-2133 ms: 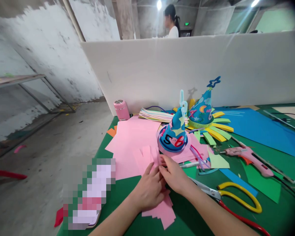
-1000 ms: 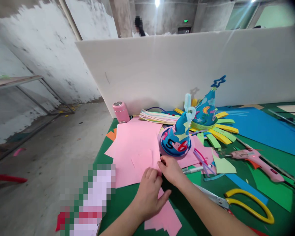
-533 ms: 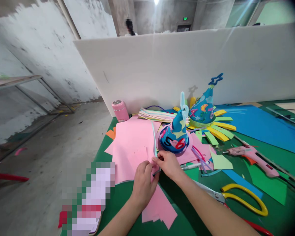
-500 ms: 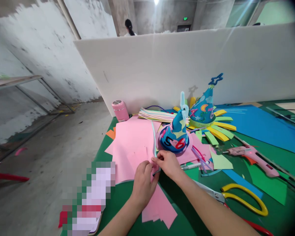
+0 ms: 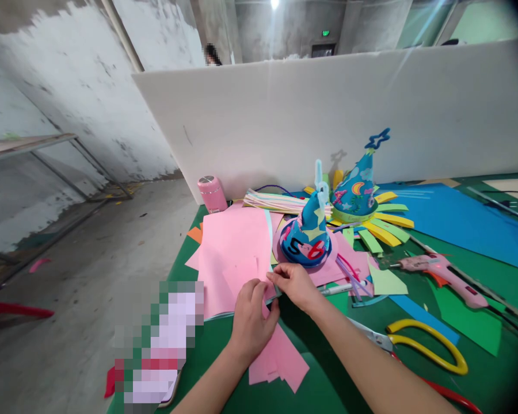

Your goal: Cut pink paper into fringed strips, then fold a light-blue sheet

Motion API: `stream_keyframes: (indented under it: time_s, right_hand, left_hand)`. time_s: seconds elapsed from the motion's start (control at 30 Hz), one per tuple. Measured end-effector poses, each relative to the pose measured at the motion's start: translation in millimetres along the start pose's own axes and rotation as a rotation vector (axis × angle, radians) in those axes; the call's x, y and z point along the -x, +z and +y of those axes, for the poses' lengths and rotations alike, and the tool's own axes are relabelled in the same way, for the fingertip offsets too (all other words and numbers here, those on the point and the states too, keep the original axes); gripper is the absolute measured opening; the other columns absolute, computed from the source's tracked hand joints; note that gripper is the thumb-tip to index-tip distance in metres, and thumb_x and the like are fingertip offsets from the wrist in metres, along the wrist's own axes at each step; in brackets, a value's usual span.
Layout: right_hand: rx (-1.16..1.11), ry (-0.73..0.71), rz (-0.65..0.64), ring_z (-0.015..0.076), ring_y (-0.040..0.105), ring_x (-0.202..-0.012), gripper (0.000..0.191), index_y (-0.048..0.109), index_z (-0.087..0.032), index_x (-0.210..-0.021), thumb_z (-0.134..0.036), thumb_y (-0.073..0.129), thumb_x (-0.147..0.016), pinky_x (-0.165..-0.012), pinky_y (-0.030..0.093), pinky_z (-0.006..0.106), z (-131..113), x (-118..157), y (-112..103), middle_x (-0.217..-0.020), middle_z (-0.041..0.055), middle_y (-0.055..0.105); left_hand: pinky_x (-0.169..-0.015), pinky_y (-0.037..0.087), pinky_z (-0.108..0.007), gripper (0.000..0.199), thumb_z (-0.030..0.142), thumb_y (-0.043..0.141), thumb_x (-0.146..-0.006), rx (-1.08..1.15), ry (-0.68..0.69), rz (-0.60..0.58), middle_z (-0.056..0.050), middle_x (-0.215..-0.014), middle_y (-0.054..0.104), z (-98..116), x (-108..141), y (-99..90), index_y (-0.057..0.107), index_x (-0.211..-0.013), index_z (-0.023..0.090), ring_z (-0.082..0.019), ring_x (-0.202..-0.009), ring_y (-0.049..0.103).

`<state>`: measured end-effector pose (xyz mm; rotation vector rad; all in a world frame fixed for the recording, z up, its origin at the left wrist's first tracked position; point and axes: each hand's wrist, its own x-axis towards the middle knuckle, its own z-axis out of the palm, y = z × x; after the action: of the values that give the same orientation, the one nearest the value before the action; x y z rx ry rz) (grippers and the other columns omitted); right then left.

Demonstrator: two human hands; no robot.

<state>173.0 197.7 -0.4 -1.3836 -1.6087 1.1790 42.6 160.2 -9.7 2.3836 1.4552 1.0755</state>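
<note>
Pink paper [image 5: 233, 247] with a light blue sheet under its right edge lies on the green table. My left hand [image 5: 254, 316] grips the near right corner of the papers between thumb and fingers. At the same corner, my right hand [image 5: 294, 284] pinches the edge, fingertips close to those of the left. Just beyond stands a blue cone hat [image 5: 313, 233] with the numbers 5 and 6. Pink paper scraps [image 5: 278, 362] lie below my hands.
Scissors [image 5: 431, 345] and a pink glue gun [image 5: 446, 276] lie at the right. Behind are a second hat [image 5: 356, 190], paper strips [image 5: 276, 202] and a pink bottle [image 5: 212, 194]. A white board [image 5: 306, 115] bounds the back; a person's head shows beyond.
The corner of the papers has shifted slightly in my fingers, and more of the light blue sheet shows along the right edge. The person behind the board has moved left.
</note>
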Motion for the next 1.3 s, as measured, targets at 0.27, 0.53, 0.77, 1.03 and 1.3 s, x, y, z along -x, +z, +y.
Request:
stream_keyframes:
  time_s: [0.27,0.53,0.77,1.03,1.3]
  right_hand:
    - [-0.029,0.060,-0.026,0.0123,0.057,-0.067,0.022,0.056,-0.013,-0.089,-0.032,0.047,-0.084,-0.060,0.048,0.029,-5.3,1.3,-5.4,-0.082,0.0012,0.059]
    - [-0.008,0.056,0.022,0.0115,0.056,-0.063,0.023,0.056,-0.012,-0.084,-0.034,0.049,-0.082,-0.056,0.047,0.027,2.1,-2.2,-1.0,-0.077,-0.0006,0.058]
    - [0.049,-0.142,0.116,0.0111,0.053,-0.063,0.025,0.055,-0.013,-0.073,-0.035,0.047,-0.083,-0.059,0.045,0.028,-10.0,3.7,-3.0,-0.070,-0.0017,0.055]
    - [0.073,-0.342,0.213,0.0115,0.054,-0.072,0.019,0.049,-0.019,-0.064,-0.024,0.045,-0.082,-0.067,0.042,0.022,-31.0,8.1,-4.6,-0.080,0.0018,0.057]
    - [0.158,-0.433,0.365,0.0146,0.056,-0.074,0.012,0.048,-0.019,-0.070,-0.019,0.043,-0.081,-0.068,0.044,0.025,-36.8,6.4,-10.8,-0.081,0.0050,0.058]
  left_hand:
    - [-0.071,0.045,-0.036,0.020,0.013,0.043,-0.076,0.019,0.003,-0.018,-0.007,-0.086,0.050,1.8,0.2,-3.5,0.043,-0.095,0.019,-0.020,-0.083,0.051]
    - [-0.068,0.046,-0.036,0.018,0.016,0.045,-0.076,-0.015,-0.006,0.040,-0.006,-0.082,0.050,0.2,0.3,-2.4,0.043,-0.094,0.018,-0.021,-0.079,0.051]
    - [-0.076,0.046,-0.042,0.038,0.006,0.036,-0.075,-0.087,0.013,0.103,-0.011,-0.097,0.052,-11.8,2.2,4.2,0.043,-0.110,0.018,-0.023,-0.092,0.050]
    - [-0.086,0.041,-0.046,0.044,0.006,0.034,-0.078,-0.123,0.042,0.177,-0.011,-0.109,0.052,-19.1,1.8,3.9,0.038,-0.120,0.020,-0.024,-0.103,0.046]
    - [-0.085,0.040,-0.045,0.032,0.013,0.041,-0.080,-0.134,-0.003,0.196,-0.012,-0.105,0.056,-22.0,-1.9,2.8,0.047,-0.112,0.016,-0.025,-0.101,0.048]
